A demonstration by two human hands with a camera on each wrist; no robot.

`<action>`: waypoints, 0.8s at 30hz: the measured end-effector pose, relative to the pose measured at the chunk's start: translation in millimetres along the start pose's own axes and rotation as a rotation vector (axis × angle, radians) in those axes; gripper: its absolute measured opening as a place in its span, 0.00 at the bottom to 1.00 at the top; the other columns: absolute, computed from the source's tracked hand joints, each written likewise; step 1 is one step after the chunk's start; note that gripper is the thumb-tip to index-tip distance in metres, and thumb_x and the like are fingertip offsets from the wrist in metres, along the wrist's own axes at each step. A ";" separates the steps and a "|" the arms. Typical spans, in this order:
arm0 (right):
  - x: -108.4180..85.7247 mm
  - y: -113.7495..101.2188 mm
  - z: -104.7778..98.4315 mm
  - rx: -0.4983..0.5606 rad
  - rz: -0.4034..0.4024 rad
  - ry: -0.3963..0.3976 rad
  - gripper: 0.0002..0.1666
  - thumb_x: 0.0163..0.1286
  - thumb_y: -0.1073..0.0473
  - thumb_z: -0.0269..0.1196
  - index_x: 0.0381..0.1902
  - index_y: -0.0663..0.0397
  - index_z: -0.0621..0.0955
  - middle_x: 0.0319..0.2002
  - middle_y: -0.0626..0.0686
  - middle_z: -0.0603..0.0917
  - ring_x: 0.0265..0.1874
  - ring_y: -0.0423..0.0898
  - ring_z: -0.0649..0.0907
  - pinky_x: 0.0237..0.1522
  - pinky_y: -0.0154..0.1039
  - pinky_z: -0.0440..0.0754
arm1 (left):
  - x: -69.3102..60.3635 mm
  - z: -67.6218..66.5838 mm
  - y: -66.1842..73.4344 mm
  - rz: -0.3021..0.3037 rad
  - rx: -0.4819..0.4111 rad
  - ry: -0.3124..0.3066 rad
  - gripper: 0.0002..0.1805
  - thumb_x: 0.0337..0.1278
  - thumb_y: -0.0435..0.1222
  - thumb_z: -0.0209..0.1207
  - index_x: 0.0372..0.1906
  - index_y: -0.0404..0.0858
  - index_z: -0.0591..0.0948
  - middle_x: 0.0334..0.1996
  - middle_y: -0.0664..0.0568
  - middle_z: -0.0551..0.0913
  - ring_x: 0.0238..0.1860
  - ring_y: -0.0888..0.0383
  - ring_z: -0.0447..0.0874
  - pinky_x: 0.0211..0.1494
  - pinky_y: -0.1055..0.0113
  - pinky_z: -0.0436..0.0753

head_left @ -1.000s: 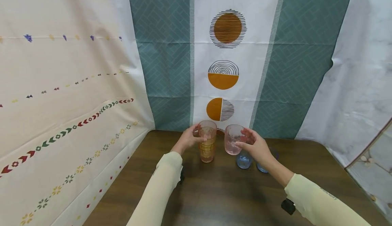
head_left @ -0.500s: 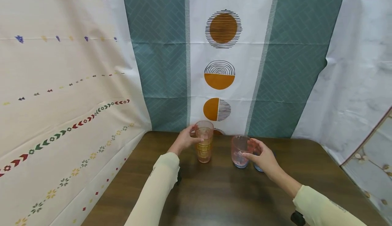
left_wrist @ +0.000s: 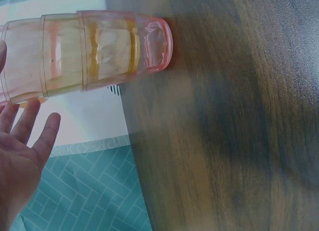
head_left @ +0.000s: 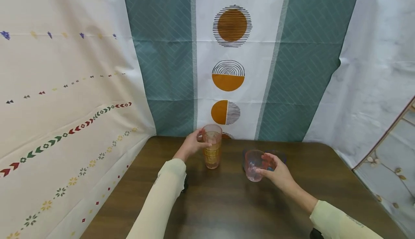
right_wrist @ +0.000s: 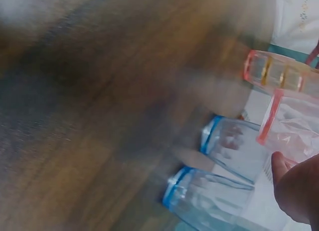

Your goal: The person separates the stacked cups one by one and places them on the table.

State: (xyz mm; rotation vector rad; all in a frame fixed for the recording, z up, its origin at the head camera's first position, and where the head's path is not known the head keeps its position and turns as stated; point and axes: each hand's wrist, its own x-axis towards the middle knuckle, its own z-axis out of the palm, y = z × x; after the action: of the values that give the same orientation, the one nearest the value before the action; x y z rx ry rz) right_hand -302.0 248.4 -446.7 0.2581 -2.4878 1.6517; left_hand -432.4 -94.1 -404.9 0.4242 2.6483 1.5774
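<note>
One patterned cloth (head_left: 168, 70) is hanging behind a brown table (head_left: 220, 203), where a tall stack of nested pink and yellow glasses (head_left: 212, 156) is standing upright near the back. Two blue glasses (right_wrist: 232, 141) are standing beside each other to its right, partly hidden in the head view. The left hand (head_left: 192, 146) is gripping the stack's upper part, thumb across the front; a light, steadying hold is suiting so tall a column, since sideways pressure could be tipping it. The right hand (head_left: 277, 174) is clamping a pink glass (head_left: 252, 163) between thumb and fingers, in front of the blue pair, seemingly clear of the table. Good handling is asking for even pressure on its wall, a level rim and a clear gap from those neighbours.
</note>
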 end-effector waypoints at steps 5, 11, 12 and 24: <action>-2.7 7.1 4.2 0.018 0.018 -0.007 0.49 0.60 0.57 0.74 0.71 0.66 0.62 0.68 0.65 0.69 0.65 0.66 0.70 0.57 0.47 0.79 | 1.2 -2.3 1.1 0.003 -0.003 0.001 0.43 0.52 0.43 0.73 0.72 0.40 0.66 0.70 0.48 0.70 0.68 0.47 0.69 0.65 0.49 0.73; -7.3 17.3 11.2 0.021 0.055 -0.015 0.49 0.58 0.56 0.75 0.70 0.65 0.63 0.67 0.65 0.69 0.64 0.66 0.70 0.57 0.50 0.79 | 0.9 -1.8 0.3 0.001 0.001 0.006 0.43 0.52 0.42 0.73 0.72 0.40 0.66 0.70 0.48 0.70 0.67 0.47 0.70 0.66 0.50 0.73; -7.6 19.0 12.5 0.016 0.060 -0.014 0.49 0.58 0.55 0.75 0.70 0.65 0.63 0.67 0.65 0.69 0.65 0.66 0.70 0.58 0.52 0.78 | 0.7 -2.2 0.6 0.000 0.005 0.006 0.43 0.52 0.42 0.73 0.72 0.40 0.66 0.70 0.48 0.70 0.67 0.47 0.70 0.66 0.50 0.73; -11.9 34.8 21.9 -0.001 0.089 0.007 0.49 0.55 0.57 0.77 0.69 0.66 0.64 0.65 0.67 0.71 0.64 0.66 0.72 0.60 0.52 0.77 | 0.3 -1.0 1.8 -0.005 0.008 0.004 0.43 0.52 0.41 0.73 0.72 0.40 0.66 0.70 0.48 0.70 0.68 0.47 0.69 0.66 0.49 0.72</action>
State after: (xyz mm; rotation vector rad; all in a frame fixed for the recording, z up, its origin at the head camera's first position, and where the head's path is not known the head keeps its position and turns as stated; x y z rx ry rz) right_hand -298.7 242.2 -488.9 0.1422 -2.5295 1.6811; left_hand -432.4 -94.0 -402.8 0.4143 2.6573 1.5685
